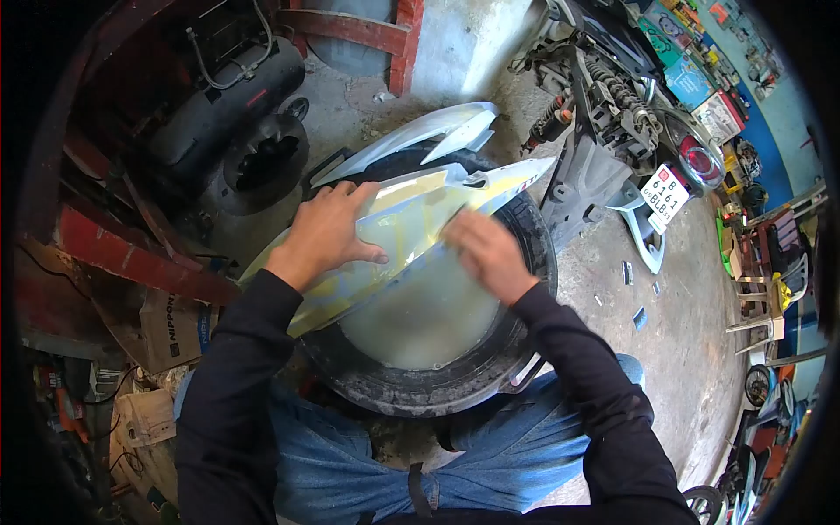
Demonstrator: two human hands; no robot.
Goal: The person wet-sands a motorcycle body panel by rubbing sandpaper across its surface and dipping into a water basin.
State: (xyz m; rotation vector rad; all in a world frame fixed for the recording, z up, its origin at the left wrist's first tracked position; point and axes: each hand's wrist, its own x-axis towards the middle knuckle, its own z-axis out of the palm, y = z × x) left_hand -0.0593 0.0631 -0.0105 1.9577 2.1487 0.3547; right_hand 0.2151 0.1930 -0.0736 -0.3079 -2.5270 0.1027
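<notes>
A long yellow and pale blue fairing panel (pixel 398 229) lies slanted across a round black tub (pixel 394 398) of cloudy water (pixel 420 324). My left hand (pixel 328 229) grips the panel's upper edge, with the thumb spread over its face. Against the panel's right part, near its lower edge, my right hand (pixel 488 254) presses with bent fingers; it is slightly blurred, and anything under its fingertips is hidden. Behind the panel, a white curved part (pixel 420 131) rests at the tub's far rim.
A partly dismantled motorcycle (pixel 612 114) with a plate (pixel 662 197) stands at the upper right. A black compressor tank (pixel 236 105) is at the upper left, beside red metal frames (pixel 114 254). Cardboard (pixel 171 328) lies at left; shelves and small bikes line the far right.
</notes>
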